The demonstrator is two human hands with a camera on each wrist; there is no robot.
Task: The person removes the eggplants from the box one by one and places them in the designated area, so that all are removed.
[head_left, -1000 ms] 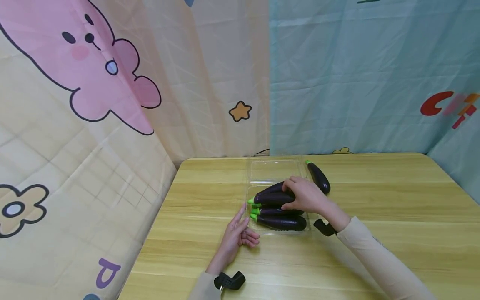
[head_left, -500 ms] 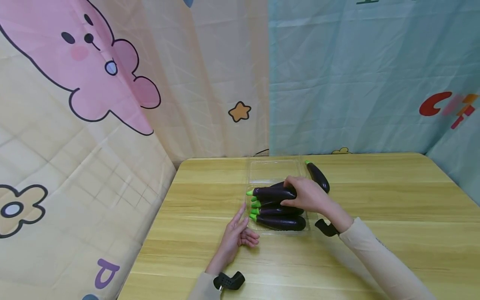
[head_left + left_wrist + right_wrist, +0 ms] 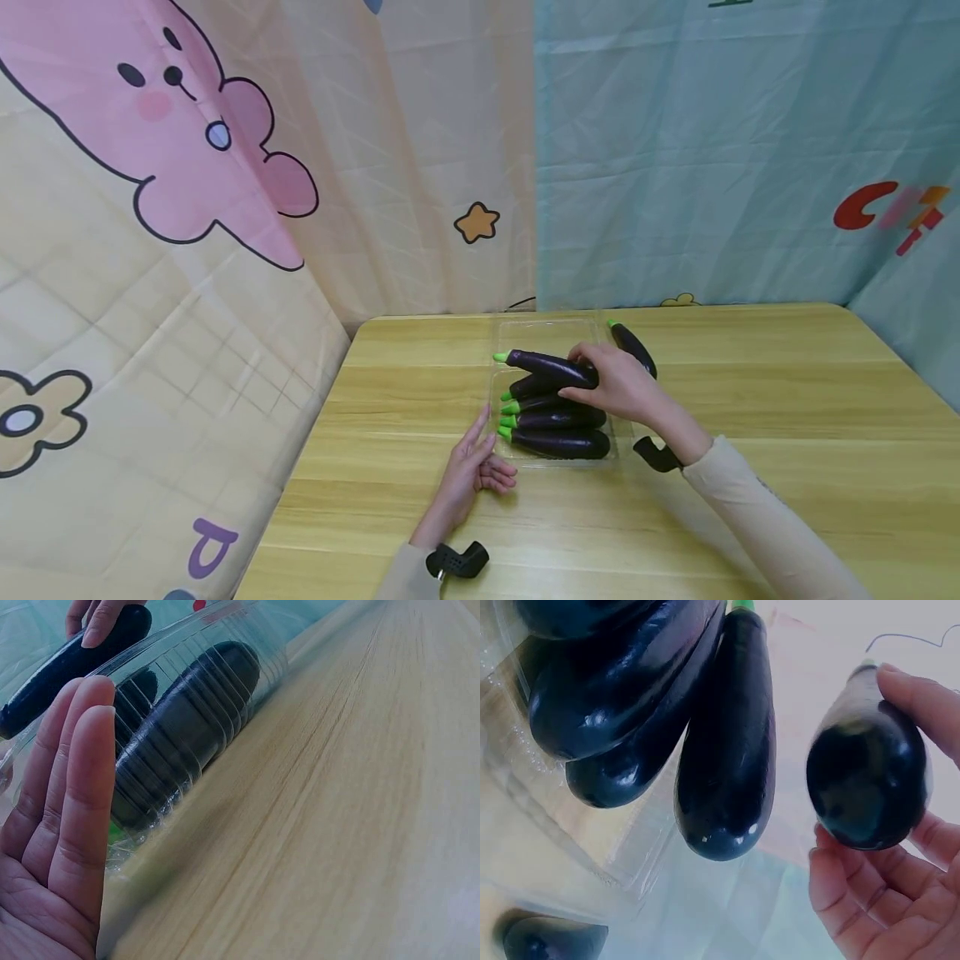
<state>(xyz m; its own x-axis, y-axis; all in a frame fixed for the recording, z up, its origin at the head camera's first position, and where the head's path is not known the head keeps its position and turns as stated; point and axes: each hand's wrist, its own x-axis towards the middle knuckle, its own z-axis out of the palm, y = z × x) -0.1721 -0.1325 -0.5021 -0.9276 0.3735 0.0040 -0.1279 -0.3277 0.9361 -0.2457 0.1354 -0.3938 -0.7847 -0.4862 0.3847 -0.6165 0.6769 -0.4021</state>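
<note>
My right hand (image 3: 618,385) grips a dark purple eggplant (image 3: 547,365) by its thick end, its green stem pointing left. That eggplant is raised above a clear plastic clamshell box (image 3: 617,457), apart from the others in the right wrist view. Several more eggplants (image 3: 562,443) lie side by side in the box, stems to the left. Beside the box's left edge is my left hand (image 3: 472,467), with its upper fingers straight along the edge and the lower ones loosely bent. In the left wrist view its fingers (image 3: 90,765) stand against or very near the ribbed wall; contact is unclear.
Behind the base lies the box's clear lid (image 3: 547,332), folded back flat. One loose eggplant (image 3: 633,346) rests on the wooden table (image 3: 787,400) right of the lid, partly hidden by my right hand. Patterned curtains (image 3: 690,167) hang behind and to the left.
My right hand has lifted the eggplant up from the others and moved it toward the back of the box. My left hand has stayed in place.
</note>
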